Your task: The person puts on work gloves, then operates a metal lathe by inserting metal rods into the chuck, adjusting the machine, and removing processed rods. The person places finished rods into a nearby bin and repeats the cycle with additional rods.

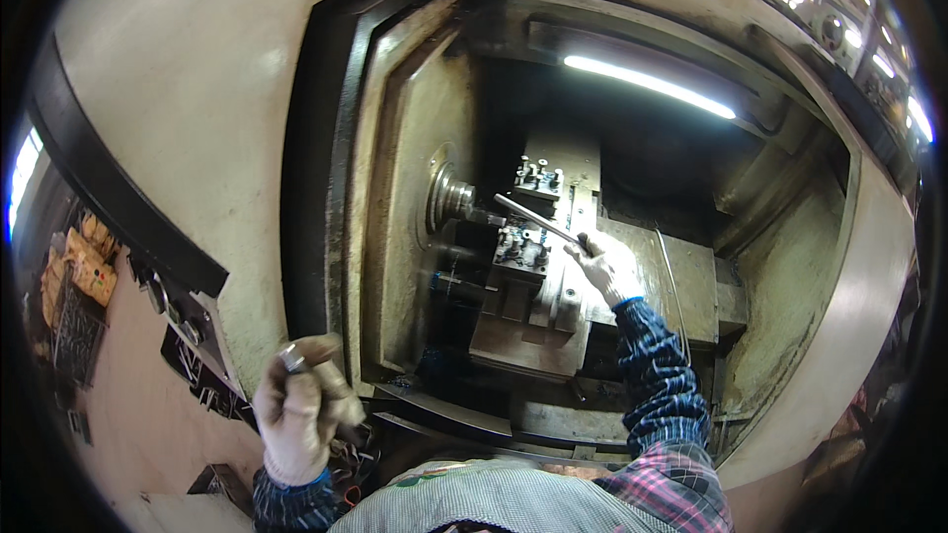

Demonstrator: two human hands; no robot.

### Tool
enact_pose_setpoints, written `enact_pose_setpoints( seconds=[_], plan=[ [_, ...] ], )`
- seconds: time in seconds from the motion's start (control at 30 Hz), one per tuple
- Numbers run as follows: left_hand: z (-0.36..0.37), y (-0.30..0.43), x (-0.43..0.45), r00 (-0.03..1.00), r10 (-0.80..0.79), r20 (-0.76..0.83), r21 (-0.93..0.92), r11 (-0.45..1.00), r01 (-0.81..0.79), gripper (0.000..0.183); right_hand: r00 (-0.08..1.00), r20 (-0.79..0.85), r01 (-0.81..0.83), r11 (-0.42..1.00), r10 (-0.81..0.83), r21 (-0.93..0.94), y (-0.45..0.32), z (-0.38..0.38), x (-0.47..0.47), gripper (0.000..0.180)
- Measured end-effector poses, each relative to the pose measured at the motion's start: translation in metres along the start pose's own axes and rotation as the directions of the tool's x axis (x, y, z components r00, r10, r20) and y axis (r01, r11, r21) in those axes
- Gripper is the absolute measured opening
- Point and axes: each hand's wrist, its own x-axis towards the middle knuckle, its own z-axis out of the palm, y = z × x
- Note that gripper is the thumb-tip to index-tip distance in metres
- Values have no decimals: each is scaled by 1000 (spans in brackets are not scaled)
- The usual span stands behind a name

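My right hand [603, 263], in a pale work glove, is shut on one end of a slim metal rod [537, 217]. The rod slants up and left over the lathe's cross slide, its free end near the spindle nose [453, 196]. Below and above the rod sit two bolted tool holders, the nearer one [522, 250] and the farther one [539, 179]. Outside the opening at lower left, my gloved left hand [307, 407] is raised with fingers curled around a small shiny metal piece [292, 360]. Most of that piece is hidden by the fingers.
A lit tube lamp [652, 86] hangs inside the lathe enclosure. The black-edged door frame [318, 163] stands left of the spindle. A thin hose [670, 281] rises right of my right arm. Several tools [207, 389] hang at lower left, and a sheet-metal sill [444, 414] crosses the front.
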Motion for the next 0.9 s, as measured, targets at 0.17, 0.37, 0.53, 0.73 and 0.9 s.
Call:
enact_pose_setpoints(
  seconds=[0.17,0.37,0.53,0.73,0.9],
  plan=[
    [-66,15,-36,945,172,-277,244,964,-103,54,967,-2,246,940,-254,-236,-38,0,36,43],
    [-115,14,-18,573,405,-712,461,886,-53,26,945,47,326,913,-325,-244,-30,1,62,45],
    [-150,3,25,605,666,-438,822,569,-32,33,922,336,225,972,-191,-63,-37,33,103,56],
    [-123,6,32,645,656,-392,792,597,-126,34,852,347,482,846,-393,-226,-59,-11,85,42],
    [-114,-5,43,527,784,-328,799,527,-288,32,844,534,-2,996,-45,87,-63,-17,106,24]
  ],
)
